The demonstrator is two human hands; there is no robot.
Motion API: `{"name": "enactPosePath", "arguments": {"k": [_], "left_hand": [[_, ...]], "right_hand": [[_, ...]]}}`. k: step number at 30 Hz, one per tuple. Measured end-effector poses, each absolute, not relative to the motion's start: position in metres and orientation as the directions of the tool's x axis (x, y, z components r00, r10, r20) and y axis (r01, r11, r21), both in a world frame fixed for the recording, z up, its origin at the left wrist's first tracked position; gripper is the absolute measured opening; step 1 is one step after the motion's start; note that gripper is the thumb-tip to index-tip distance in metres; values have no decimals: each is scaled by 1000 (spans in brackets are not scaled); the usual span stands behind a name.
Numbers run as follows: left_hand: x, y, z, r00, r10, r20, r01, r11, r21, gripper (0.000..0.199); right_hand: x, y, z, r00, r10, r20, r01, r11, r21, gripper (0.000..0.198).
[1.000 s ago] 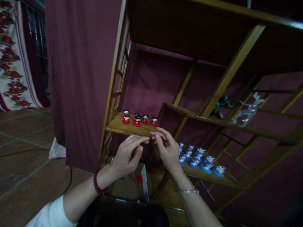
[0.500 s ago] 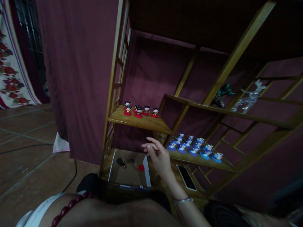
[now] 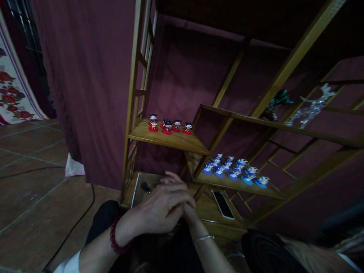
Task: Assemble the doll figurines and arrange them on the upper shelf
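My left hand point(image 3: 159, 208), a dark red bead bracelet point(image 3: 115, 237) at its wrist, lies across my right hand with its fingers curled over it. My right hand point(image 3: 174, 177) is mostly covered; its fingertips stick out beyond, stretched, and no object shows in them. A thin silver bracelet point(image 3: 205, 238) circles the right wrist. Both hands are above an open shallow box point(image 3: 135, 191), hiding most of it. A small black piece point(image 3: 146, 187) inside stays visible.
Several black-haired figurines on red bases point(image 3: 167, 127) stand on the small upper shelf point(image 3: 167, 140). Several blue-and-white figurines point(image 3: 234, 172) fill the lower right shelf. A phone point(image 3: 223, 204) lies below them. A clear deer ornament point(image 3: 313, 108) stands higher up. A cable point(image 3: 82, 214) crosses the floor.
My left arm has swung up over the box and its hand has come down on my right hand. My right hand has moved slightly left. The view has tilted a little.
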State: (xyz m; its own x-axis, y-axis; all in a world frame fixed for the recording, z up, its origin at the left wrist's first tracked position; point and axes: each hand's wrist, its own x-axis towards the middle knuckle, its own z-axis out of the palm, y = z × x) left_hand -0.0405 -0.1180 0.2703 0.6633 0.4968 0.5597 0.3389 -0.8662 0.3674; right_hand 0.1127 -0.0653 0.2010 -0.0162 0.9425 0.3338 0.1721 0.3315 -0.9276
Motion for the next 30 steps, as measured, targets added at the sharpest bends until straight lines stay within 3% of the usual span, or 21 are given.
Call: {"name": "enactPosePath", "arguments": {"k": [2,4,7,13,22,30], "left_hand": [[-23,-99,250,582,634,510,432,-772,467,30],[-12,-84,217,535,751,386,574,-659,486,32],[-9,-74,167,553,797,242,627,-589,509,44],[-10,-75,116,618,780,98,628,-565,536,49],[-10,-68,80,605,795,35,643,-514,568,52],[-11,-57,60,549,830,-97,768,-455,451,48]], "right_hand": [[118,-54,172,106,943,315,170,294,-940,29],[123,-46,143,129,955,268,226,235,-945,34],[129,-42,108,117,978,173,367,119,-923,39],[138,-49,73,19,999,-45,663,-46,-747,40],[137,-48,53,48,993,-112,780,-107,-616,37],[144,-37,39,136,979,-152,830,-196,-523,28]]}}
